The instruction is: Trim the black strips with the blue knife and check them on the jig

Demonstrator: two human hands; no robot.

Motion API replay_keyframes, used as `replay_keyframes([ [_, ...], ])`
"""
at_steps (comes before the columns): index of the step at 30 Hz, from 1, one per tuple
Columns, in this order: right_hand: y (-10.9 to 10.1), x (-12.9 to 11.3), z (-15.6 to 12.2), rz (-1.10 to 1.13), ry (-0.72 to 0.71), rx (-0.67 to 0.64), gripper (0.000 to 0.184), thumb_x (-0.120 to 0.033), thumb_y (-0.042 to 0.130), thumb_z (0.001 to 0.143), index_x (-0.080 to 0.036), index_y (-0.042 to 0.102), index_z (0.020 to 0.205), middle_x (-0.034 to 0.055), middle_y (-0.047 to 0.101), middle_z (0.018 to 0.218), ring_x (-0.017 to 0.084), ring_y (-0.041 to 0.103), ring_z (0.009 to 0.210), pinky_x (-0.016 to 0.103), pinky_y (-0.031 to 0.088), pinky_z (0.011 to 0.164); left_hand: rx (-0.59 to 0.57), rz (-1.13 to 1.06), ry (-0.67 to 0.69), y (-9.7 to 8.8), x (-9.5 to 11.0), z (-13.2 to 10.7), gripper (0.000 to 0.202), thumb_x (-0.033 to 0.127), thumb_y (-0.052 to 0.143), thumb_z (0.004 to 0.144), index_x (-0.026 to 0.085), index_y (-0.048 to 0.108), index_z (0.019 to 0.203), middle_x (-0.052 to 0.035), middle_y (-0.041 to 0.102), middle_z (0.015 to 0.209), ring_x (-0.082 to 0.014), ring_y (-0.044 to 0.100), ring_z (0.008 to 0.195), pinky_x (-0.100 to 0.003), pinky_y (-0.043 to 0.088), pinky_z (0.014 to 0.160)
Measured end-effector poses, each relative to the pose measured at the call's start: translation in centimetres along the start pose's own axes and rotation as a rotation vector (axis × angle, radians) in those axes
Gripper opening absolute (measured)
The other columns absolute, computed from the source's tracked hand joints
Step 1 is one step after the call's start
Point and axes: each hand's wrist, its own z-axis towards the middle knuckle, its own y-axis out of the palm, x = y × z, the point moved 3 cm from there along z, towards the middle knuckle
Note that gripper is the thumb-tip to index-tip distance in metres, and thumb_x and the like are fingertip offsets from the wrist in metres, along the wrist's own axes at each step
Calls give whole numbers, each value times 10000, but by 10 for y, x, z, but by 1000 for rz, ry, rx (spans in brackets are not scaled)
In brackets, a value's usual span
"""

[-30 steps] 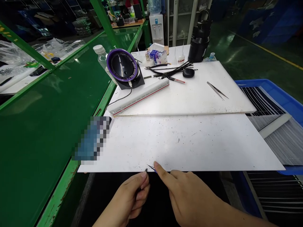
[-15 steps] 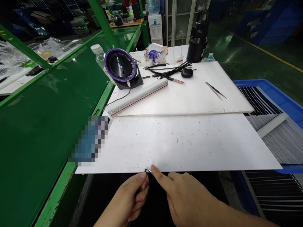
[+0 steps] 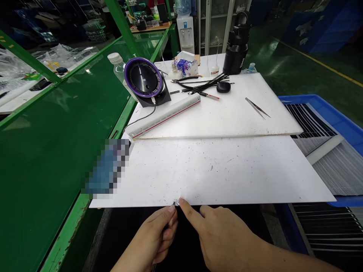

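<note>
At the near edge of the white board (image 3: 255, 170), my left hand (image 3: 157, 234) pinches the end of a thin dark strip (image 3: 174, 204) between thumb and fingers. Most of that strip is hidden in the hand and below the edge. My right hand (image 3: 224, 234) is curled round a slim tool with a shiny metal tip (image 3: 177, 203), its index finger stretched along the top. The tip meets or nearly meets the strip's end; its exact kind is hidden. Small dark shavings lie scattered over the board near both hands.
Behind lies a thick white slab (image 3: 227, 117) bearing tweezers (image 3: 256, 107), pliers (image 3: 184, 80), black strips (image 3: 210, 85), a long white box (image 3: 164, 117) and a purple-rimmed fan (image 3: 143, 79). A black bottle (image 3: 236, 49) stands farther back. A blue crate (image 3: 348, 117) is at right.
The tool's tip and right index finger have shifted slightly left, closer to my left thumb. The left hand keeps its pinch. The whole view has drifted slightly.
</note>
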Motion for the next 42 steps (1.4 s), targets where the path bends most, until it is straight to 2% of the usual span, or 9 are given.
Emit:
replay_keyframes([
  [6,-4,-3,0,-24,-17,-30,912,-165,493,673,-169,150,1518,88,642,808,199,556,548,277,262,439,-27,8,19,1,3,0,393,546,443,882,199,423,699,77,310,554,-54,114,436,-164,72,362],
  [14,2,-2,-1,-58,-1,2,913,-193,517,677,-185,160,1518,73,626,784,196,549,520,271,252,424,-43,-16,31,2,4,-1,382,538,461,871,202,413,695,83,303,543,-48,92,428,-158,61,350],
  [23,-5,-2,-4,50,-6,-4,827,-136,450,748,-175,162,1522,89,640,844,221,578,605,292,317,480,-51,-60,23,1,4,1,384,544,510,846,202,418,697,84,304,543,-46,87,428,-154,54,349],
  [28,0,-1,-5,48,-9,29,841,-146,456,736,-191,156,1521,87,644,855,235,595,620,298,318,488,-33,-54,25,3,3,0,410,571,545,816,201,424,688,80,312,546,-45,101,428,-153,68,349],
  [37,8,-2,-2,0,11,3,936,-183,521,676,-187,123,1523,85,627,819,200,562,546,257,267,426,22,-78,31,9,2,-1,404,577,534,821,203,432,707,82,303,551,-48,111,435,-149,87,358],
  [42,6,-4,-3,-12,9,1,921,-184,516,687,-168,130,1523,93,627,827,203,560,558,264,291,440,20,-83,17,9,1,-2,412,583,546,810,201,434,704,83,301,549,-45,112,433,-147,81,360],
])
